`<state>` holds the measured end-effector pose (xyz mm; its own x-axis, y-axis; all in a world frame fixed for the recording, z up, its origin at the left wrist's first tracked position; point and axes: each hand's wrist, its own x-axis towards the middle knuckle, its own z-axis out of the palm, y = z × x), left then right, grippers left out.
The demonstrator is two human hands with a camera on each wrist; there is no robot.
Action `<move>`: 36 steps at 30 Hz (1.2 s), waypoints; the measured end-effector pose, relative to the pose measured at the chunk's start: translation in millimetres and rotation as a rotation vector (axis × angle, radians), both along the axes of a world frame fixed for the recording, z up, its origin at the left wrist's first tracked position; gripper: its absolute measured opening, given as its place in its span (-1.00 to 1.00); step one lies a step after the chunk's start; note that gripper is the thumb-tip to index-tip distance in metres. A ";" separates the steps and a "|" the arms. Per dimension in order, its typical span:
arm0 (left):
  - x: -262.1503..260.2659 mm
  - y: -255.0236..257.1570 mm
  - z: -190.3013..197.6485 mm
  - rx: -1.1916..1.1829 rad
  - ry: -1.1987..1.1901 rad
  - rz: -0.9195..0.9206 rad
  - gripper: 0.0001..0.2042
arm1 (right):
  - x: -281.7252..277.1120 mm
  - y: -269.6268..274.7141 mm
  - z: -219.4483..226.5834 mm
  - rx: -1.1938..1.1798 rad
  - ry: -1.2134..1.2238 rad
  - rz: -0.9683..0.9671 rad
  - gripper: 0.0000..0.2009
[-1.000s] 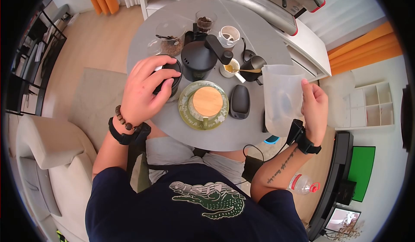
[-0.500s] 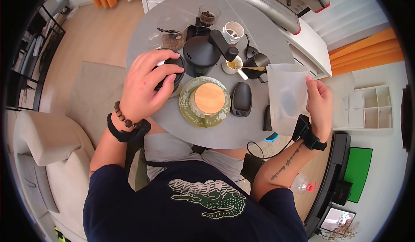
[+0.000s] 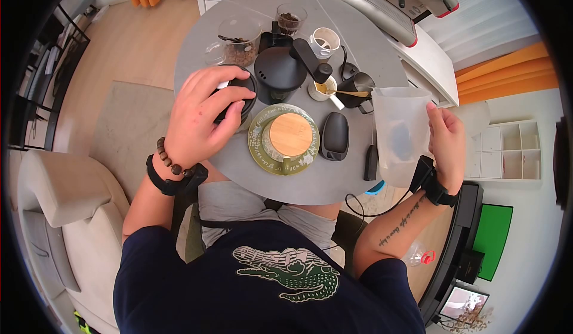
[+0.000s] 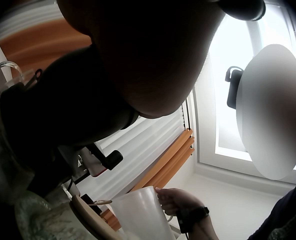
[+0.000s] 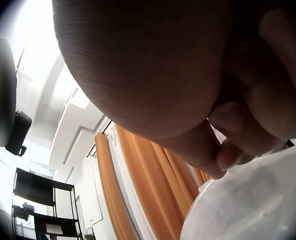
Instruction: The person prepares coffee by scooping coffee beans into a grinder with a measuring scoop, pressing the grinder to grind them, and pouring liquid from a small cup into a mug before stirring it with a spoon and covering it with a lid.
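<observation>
My left hand (image 3: 200, 104) grips a black cylindrical container (image 3: 246, 101) from above at the table's left side, fingers curled over its top. The palm hides much of it; in the left wrist view the container (image 4: 58, 100) is a dark silhouette. At the right edge, my right hand (image 3: 446, 140) holds a translucent plastic pitcher (image 3: 400, 131) upright by its far right side. The pitcher also shows in the right wrist view, its frosted wall (image 5: 248, 200) below the curled fingers. Between the hands stands a green patterned saucer (image 3: 256, 155) bearing a cup with a round wooden lid (image 3: 291, 135).
Behind the saucer stands a black gooseneck kettle (image 3: 279, 71). A white cup (image 3: 322, 89), black mug (image 3: 357, 86) with a wooden stick, black oval device (image 3: 335, 136) and glass of dark grounds (image 3: 290, 19) share the round grey table (image 3: 239, 182).
My right hand and the pitcher have shifted slightly right, showing more of a slim black object beside the pitcher. The left hand keeps its grip on the container. The head view has moved a little.
</observation>
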<state>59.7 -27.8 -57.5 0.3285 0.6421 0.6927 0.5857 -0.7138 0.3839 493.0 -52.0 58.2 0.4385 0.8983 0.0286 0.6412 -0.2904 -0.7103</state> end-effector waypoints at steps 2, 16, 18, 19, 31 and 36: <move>-0.6 -0.5 -1.1 -0.006 -0.004 -0.002 -0.81 | -0.5 -0.6 0.7 -0.007 -0.007 -0.003 -0.50; 1.9 1.4 -1.2 -0.011 0.005 0.004 -0.82 | -1.9 0.0 4.5 -0.021 -0.036 -0.008 -0.47; 2.3 1.3 -0.5 -0.021 0.003 0.006 -0.82 | -0.1 0.5 4.2 -0.016 -0.032 0.004 -0.48; 2.4 1.5 -0.8 -0.020 0.003 0.006 -0.82 | -0.4 0.7 4.2 -0.016 -0.032 0.004 -0.48; 0.0 2.6 -1.6 0.007 0.023 0.009 -0.82 | 0.1 1.0 5.2 -0.013 -0.028 -0.011 -0.50; -0.7 1.9 -1.4 -0.024 0.030 -0.006 -0.79 | -1.5 -0.9 6.9 -0.025 -0.029 -0.016 -0.50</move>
<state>59.0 -26.0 -58.9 0.3524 0.6566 0.6668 0.5930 -0.7079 0.3837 491.5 -52.9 65.1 0.4523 0.8917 0.0192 0.6566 -0.3183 -0.6838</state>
